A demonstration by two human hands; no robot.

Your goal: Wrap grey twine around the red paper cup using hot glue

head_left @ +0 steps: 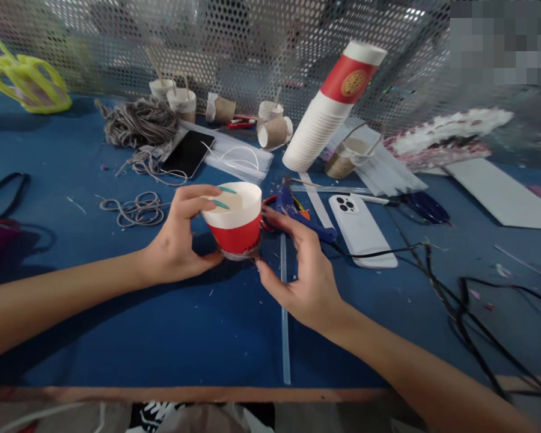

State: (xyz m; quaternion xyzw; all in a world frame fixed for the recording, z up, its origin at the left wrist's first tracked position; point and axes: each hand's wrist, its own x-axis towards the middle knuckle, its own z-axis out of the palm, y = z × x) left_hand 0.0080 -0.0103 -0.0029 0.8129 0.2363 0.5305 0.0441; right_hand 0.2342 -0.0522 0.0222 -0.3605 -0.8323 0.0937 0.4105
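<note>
A red and white paper cup [235, 219] stands upright on the blue table [162, 337]. My left hand [180, 237] wraps round its left side, fingers over the rim and thumb near the base. My right hand [304, 270] is at the cup's lower right, with its thumb tip touching the base and its fingers slightly curled above a blue glue gun [293, 207]. A clear glue stick [285, 313] lies on the table under my right hand.
A white phone [363, 231] and a black cable [455, 300] lie to the right. A tilted stack of paper cups [329, 108], twine-wrapped cups [274, 131], a black phone [188, 153], a twine bundle [137, 123] and twine loops [135, 209] sit farther back. A mesh wall [252, 48] closes the rear.
</note>
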